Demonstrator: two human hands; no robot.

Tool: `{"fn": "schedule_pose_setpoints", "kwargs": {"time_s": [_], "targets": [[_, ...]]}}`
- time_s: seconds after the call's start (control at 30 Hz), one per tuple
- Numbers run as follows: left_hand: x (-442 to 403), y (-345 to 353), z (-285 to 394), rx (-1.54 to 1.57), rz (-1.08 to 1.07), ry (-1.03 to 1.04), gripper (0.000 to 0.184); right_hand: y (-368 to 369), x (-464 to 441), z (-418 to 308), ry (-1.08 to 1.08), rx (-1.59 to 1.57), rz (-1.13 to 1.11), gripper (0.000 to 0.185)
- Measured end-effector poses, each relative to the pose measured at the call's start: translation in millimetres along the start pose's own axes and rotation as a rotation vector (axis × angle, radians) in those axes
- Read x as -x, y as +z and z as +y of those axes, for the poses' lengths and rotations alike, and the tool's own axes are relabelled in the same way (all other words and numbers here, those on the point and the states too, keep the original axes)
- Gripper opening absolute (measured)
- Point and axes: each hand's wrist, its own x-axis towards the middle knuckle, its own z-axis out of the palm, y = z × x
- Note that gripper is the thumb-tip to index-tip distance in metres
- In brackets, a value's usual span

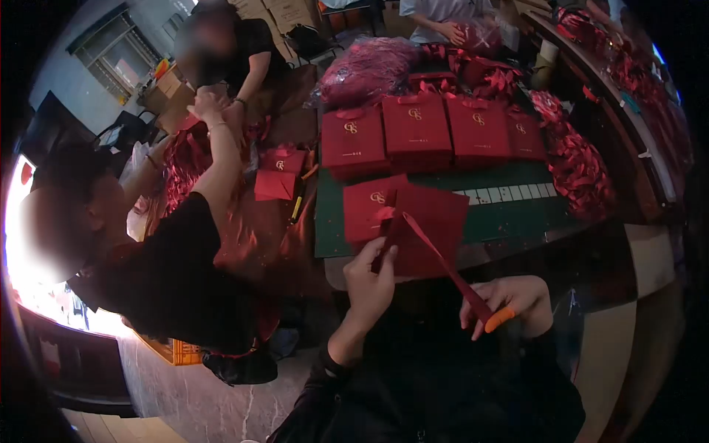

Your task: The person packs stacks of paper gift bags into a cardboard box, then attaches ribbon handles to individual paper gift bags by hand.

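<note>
My left hand pinches the near left edge of a red paper gift bag, which is tilted in front of me. A red ribbon runs from the bag down to my right hand. The fingers of that hand are closed on the ribbon's end, and one digit wears an orange finger cot. Behind the held bag, partly covered by it, lies another red bag with a gold logo.
Stacked red bags stand on the green mat. Loose red ribbons hang at the right, and a plastic-wrapped red bundle lies behind. A co-worker handles ribbons at my left; other people work across the table.
</note>
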Motion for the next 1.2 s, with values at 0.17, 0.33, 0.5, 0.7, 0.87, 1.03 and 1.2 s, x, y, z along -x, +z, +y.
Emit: {"fn": "schedule_pose_setpoints", "kwargs": {"time_s": [0.17,0.33,0.5,0.7,0.87,1.03,1.2], "targets": [[-6,16,-4,0.019,0.026,-0.130,0.025,-4,-8,-20,-0.003,-0.216,-0.049,0.022],[-4,11,16,0.422,-0.119,-0.356,0.031,12,-39,7,-0.203,-0.623,0.905,0.020],[6,9,0,0.575,-0.154,-0.377,0.033,12,-66,6,-0.079,-0.607,1.263,0.020],[6,7,14,0.672,-0.205,-0.397,0.036,16,-80,20,-0.148,-0.216,1.296,0.022],[6,6,10,0.629,-0.233,-0.363,0.037,20,-77,23,-0.090,-0.191,1.252,0.018],[7,1,5,0.819,-0.270,-0.395,0.040,23,-81,24,-0.137,0.040,1.273,0.017],[7,-1,5,0.948,-0.251,-0.464,0.038,24,-77,27,-0.075,0.391,1.204,0.021]]}}
